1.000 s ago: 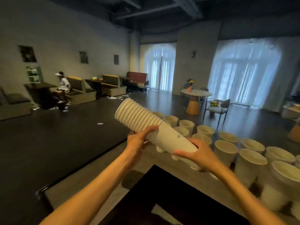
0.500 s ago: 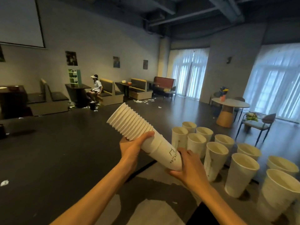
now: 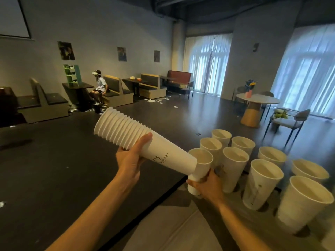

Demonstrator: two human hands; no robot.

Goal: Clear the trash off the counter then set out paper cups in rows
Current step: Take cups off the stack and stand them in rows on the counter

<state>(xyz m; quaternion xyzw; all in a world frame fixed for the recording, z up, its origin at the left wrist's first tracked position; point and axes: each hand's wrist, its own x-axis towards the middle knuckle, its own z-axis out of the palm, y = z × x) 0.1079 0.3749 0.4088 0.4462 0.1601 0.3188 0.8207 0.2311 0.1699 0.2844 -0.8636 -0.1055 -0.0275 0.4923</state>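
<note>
The right hand [image 3: 208,187] grips a single paper cup [image 3: 200,165] low, at the counter [image 3: 181,229] edge. Just left, the left hand [image 3: 131,157] clasps the tilted cup stack [image 3: 137,140], which could knock the placed cups [image 3: 233,169] immediately beyond.

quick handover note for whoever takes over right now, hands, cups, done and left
Left hand: grips the tilted nested stack of white paper cups mid-air.
Right hand: holds a single white paper cup upright at the near left end of the rows, at or just above the grey counter.
Done: nine upright paper cups stand in rows; no trash visible on the counter.
Left: release this cup, then keep extending the rows from the stack.
</note>
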